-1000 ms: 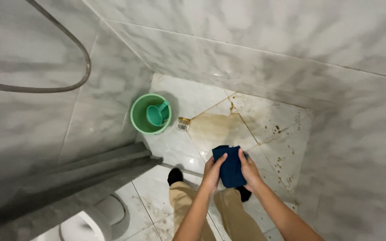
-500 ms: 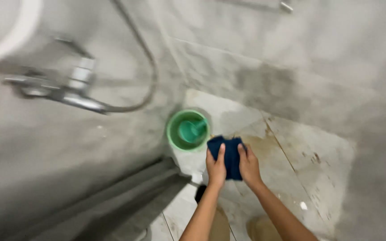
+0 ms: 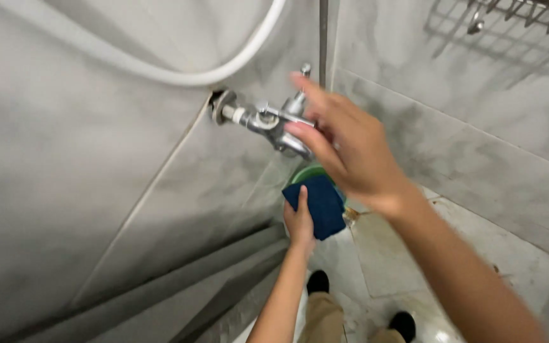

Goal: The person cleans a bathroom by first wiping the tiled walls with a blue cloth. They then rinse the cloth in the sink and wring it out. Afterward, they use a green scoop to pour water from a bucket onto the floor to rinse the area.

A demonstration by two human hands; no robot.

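The right hand (image 3: 344,152) is up at the chrome wall tap (image 3: 268,121), fingers spread and loosely curled, right at the valve — blur hides whether they touch it. Lower down, the left hand (image 3: 298,222) pinches a dark blue scrub pad (image 3: 320,204), thumb across its front and the other fingers behind it. The pad hangs above a green bucket (image 3: 306,171) on the stained floor tiles (image 3: 389,254). A white hose (image 3: 160,70) loops along the marble wall.
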